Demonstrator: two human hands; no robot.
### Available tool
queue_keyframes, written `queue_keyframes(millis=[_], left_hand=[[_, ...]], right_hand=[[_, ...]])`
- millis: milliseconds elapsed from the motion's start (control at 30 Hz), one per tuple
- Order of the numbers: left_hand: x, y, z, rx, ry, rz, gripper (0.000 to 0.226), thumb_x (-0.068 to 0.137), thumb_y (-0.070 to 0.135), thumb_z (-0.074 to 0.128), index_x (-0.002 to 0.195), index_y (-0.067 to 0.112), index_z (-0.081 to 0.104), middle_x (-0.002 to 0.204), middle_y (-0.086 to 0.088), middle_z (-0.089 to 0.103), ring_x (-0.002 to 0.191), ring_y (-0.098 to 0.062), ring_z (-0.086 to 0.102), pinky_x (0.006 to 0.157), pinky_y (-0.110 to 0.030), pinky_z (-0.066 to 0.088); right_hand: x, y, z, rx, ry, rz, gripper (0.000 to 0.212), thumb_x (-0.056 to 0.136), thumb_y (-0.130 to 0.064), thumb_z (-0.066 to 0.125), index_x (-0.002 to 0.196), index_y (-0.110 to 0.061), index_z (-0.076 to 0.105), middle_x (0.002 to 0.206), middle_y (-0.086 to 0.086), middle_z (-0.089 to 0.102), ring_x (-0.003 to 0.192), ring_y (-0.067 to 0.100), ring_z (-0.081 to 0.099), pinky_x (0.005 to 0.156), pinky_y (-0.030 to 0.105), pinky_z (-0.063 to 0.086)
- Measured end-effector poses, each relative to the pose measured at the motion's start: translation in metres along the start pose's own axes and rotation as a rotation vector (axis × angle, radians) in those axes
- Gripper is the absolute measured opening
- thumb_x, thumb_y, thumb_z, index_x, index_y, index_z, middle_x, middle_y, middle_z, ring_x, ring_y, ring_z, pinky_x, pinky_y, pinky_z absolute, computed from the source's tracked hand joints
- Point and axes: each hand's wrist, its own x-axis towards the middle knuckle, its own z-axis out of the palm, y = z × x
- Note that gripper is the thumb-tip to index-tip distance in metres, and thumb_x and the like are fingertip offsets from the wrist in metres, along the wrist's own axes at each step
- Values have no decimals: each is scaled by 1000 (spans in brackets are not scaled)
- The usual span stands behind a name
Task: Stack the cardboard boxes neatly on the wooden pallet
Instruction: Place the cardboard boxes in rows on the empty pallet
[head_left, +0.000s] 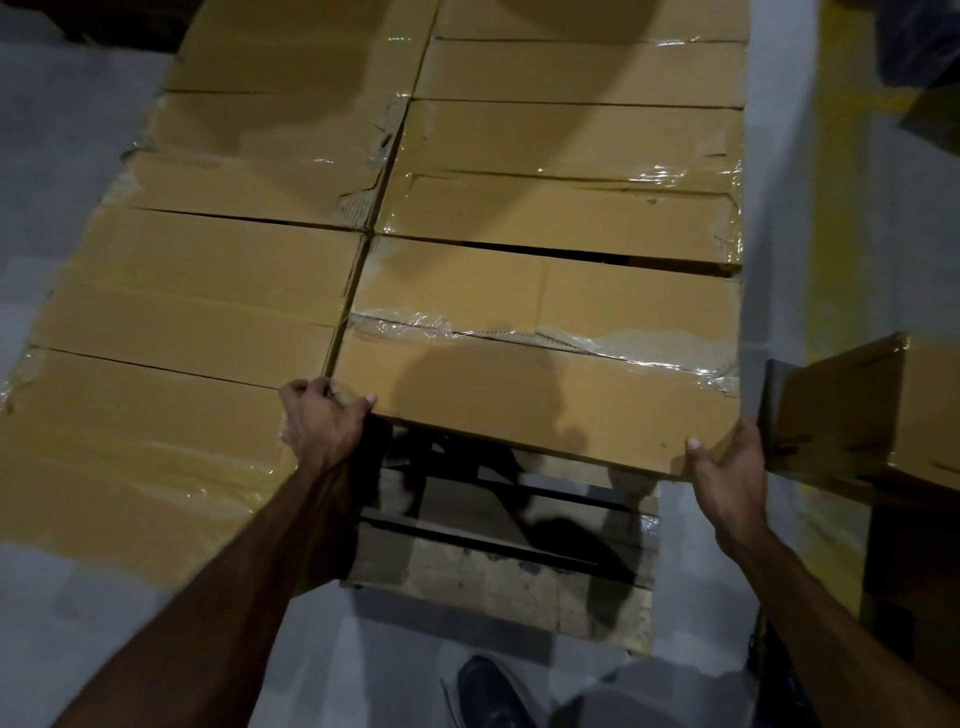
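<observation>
While two rows of taped cardboard boxes (291, 171) already covered most of the wooden pallet (498, 561), its bare slats showed only at the near end, under the overhanging edge of the nearest box (535, 374). Just to the right of that box, a loose carton (883, 410) stood on the grey floor (67, 156) with one flap hanging open beside the right hand (727, 478), crowding that corner. A yellow stripe (841, 156) ran along the floor further right, and a dark shoe (488, 691) was planted on the floor in front of the pallet. The left hand (324, 421) gripped the near left corner of the nearest box, fingers curled into the seam between it and the neighbouring box, thumb lying on the top face. The right hand clasped the near right corner, its thumb up on the top edge and its fingers hidden behind the side. Clear tape, wrinkled and partly torn, crossed the lid seam of the held box, which lay flat and shut, in line with the right-hand row; what the boxes contained could not be told.
</observation>
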Motion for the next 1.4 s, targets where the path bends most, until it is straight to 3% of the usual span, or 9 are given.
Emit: queue_keyframes(millis=[100, 300, 467, 700, 1000, 1100, 1167, 1400], left_hand=[[-2, 3, -2, -20, 15, -22, 61, 80, 41, 89, 127, 10, 66, 143, -8, 41, 125, -36, 55, 119, -63, 32], [6, 3, 1, -103, 15, -112, 63, 72, 39, 95, 121, 11, 67, 138, -3, 41, 121, -33, 57, 118, -57, 39], [1, 3, -1, -107, 38, -90, 55, 72, 35, 96, 108, 9, 65, 133, -6, 42, 117, -32, 57, 114, -47, 47], [3, 2, 3, -59, 52, -97, 63, 74, 39, 93, 123, 9, 69, 137, -7, 43, 124, -32, 54, 116, -50, 44], [4, 7, -2, -40, 46, -121, 59, 79, 35, 88, 131, 17, 68, 145, -10, 41, 132, -38, 48, 117, -55, 36], [3, 5, 0, -19, 48, -88, 60, 80, 36, 86, 134, 21, 66, 144, -12, 41, 132, -39, 47, 115, -56, 38], [0, 5, 0, -16, 46, -61, 64, 80, 38, 87, 136, 22, 63, 145, -12, 41, 133, -39, 46, 115, -57, 38], [-8, -7, -6, -11, 16, 50, 84, 76, 47, 90, 148, 22, 53, 148, -13, 42, 136, -40, 47, 112, -62, 42]], right_hand=[[-4, 0, -1, -10, -4, -33, 52, 102, -7, 61, 150, -15, 41, 128, -2, 51, 119, 18, 48, 103, 41, 43], [-6, 3, -7, -19, -44, -53, 63, 102, -6, 62, 157, -18, 34, 142, 0, 50, 126, 17, 45, 110, 49, 43], [-7, 7, -10, -43, -50, -68, 66, 103, -8, 62, 160, -16, 29, 153, 12, 48, 139, 33, 46, 112, 51, 41], [3, -2, -8, -41, -77, -86, 62, 102, -7, 61, 158, -18, 35, 151, 9, 50, 134, 22, 45, 114, 49, 40], [14, -5, -5, -69, -96, -56, 62, 102, -11, 63, 157, -19, 35, 153, 10, 49, 141, 34, 45, 116, 58, 40], [13, -4, -2, -83, -88, -67, 57, 102, -11, 62, 153, -16, 38, 149, 10, 52, 139, 33, 47, 115, 53, 40], [15, -5, -3, -91, -90, -74, 52, 102, -9, 62, 149, -14, 42, 143, 9, 54, 135, 33, 48, 109, 49, 41], [15, -7, 0, -134, -78, -62, 59, 103, -11, 62, 155, -11, 33, 151, 18, 47, 141, 38, 43, 112, 55, 39]])
